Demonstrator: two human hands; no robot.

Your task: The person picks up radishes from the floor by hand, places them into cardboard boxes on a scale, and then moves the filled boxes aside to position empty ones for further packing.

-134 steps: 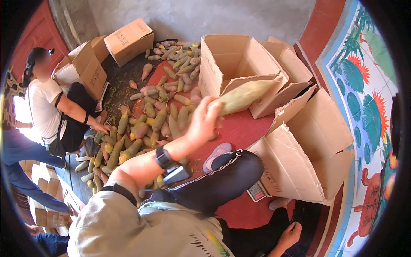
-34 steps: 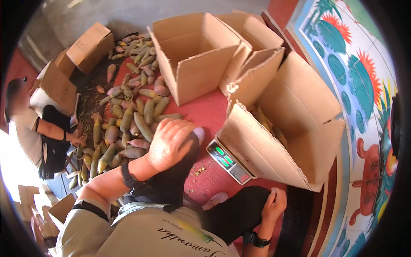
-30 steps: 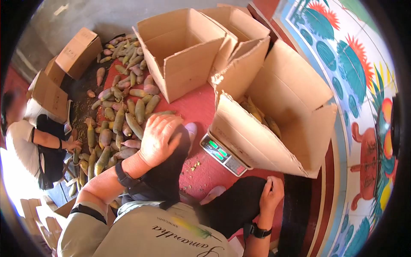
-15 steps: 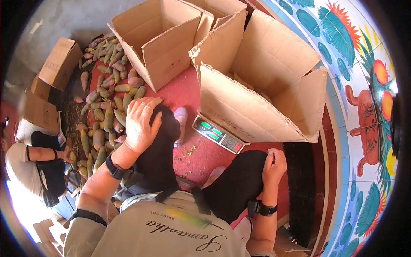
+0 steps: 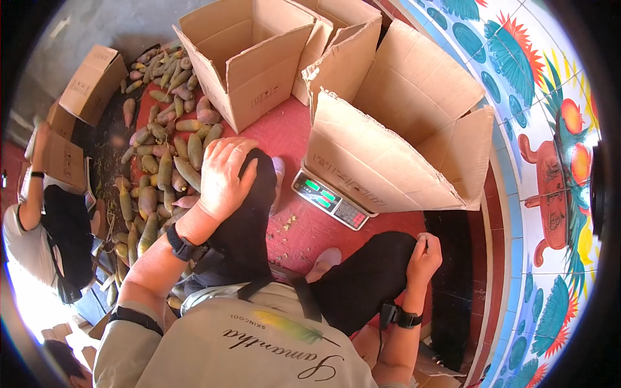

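My left hand rests on my bent left knee, its fingers and thumb apart, with nothing in it. On my right knee lies my right hand, fingers curled in and thumb against them; I see nothing in it. In front of my knees a digital scale with lit green digits stands on the red floor covering. A large cardboard box with raised flaps sits on the scale; its contents are mostly hidden. Left of my left hand lies a heap of long green and pinkish root vegetables, like radishes.
Another open cardboard box stands beyond the heap, with more boxes behind it. A smaller carton is at the far left. A co-worker sits at the left with an arm raised. A tiled, painted wall curves along the right.
The co-worker's arm has swung up from the heap toward the cartons. Another person's head has appeared at the lower left. The view has shifted slightly; my hands still rest on my knees.
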